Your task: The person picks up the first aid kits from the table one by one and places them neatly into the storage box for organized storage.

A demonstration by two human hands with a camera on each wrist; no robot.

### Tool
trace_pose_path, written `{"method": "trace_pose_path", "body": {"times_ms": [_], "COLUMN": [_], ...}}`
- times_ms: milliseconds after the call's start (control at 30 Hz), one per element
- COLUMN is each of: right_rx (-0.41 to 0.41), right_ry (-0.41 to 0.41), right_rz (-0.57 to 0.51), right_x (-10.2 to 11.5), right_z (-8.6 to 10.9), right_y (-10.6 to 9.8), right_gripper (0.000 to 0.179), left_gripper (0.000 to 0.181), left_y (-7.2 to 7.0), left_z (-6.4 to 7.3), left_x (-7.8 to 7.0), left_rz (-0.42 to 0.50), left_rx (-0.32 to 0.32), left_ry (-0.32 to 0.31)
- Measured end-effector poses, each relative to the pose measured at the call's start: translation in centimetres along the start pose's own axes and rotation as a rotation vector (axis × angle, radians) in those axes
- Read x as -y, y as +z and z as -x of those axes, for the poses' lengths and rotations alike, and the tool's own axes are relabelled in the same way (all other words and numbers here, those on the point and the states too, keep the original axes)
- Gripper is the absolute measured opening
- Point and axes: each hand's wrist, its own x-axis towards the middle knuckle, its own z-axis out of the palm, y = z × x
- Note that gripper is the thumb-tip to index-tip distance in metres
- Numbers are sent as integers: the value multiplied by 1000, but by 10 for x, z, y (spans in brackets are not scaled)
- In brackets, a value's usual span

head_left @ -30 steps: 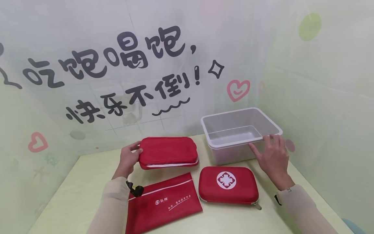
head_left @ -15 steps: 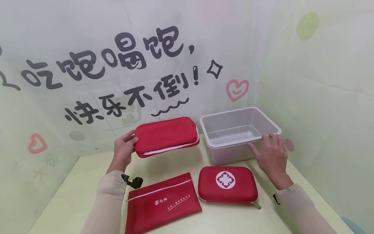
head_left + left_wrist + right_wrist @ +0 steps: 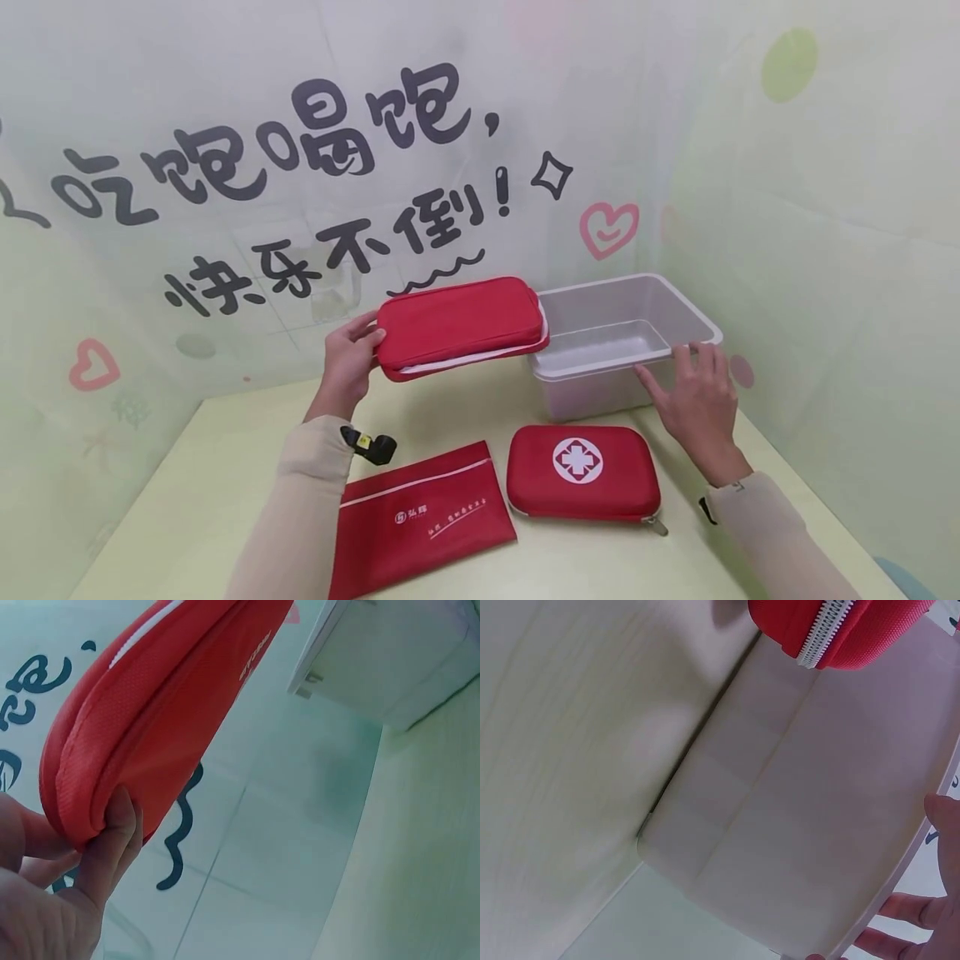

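My left hand (image 3: pixel 351 358) pinches the left end of a red zippered pouch (image 3: pixel 461 325), its white zip edge facing me. Held above the table, the pouch's right end overlaps the left side of a pale plastic bin (image 3: pixel 585 392) in the head view. Close up, the left wrist view has thumb and fingers on either side of the pouch (image 3: pixel 150 735). At the bin's near right rim, my right hand (image 3: pixel 701 404) grips the edge, fingers over it. In the right wrist view the bin's outer wall (image 3: pixel 817 787) fills the middle. The bin's visible floor is bare.
On the table (image 3: pixel 187 500) lie a flat red document pouch (image 3: pixel 427 521) with white print and a red hard first-aid case (image 3: pixel 583 472) with a white cross, in front of the bin. Printed wall sheets (image 3: pixel 247 83) stand close behind and on both sides.
My left hand has lifted the red zippered pouch off the table area and carried it right, up to the bin. The right hand and the bin have stayed put.
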Motion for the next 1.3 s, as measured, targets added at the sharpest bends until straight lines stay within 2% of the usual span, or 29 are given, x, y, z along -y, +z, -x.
{"method": "trace_pose_path", "body": {"times_ms": [333, 700, 1300], "right_rx": [17, 38, 34], "right_ry": [22, 38, 29], "right_rz": [-13, 9, 32], "right_x": [1, 1, 6], "right_z": [-1, 1, 3], "right_y": [-1, -2, -6], "right_gripper": [58, 59, 60], "left_gripper": [44, 45, 44], "left_y": [52, 97, 148], "left_z": [6, 12, 23], "left_x": [-5, -9, -7], "left_rz": [-13, -17, -31], "left_rx": [34, 88, 98], "left_ry": [1, 24, 54]}}
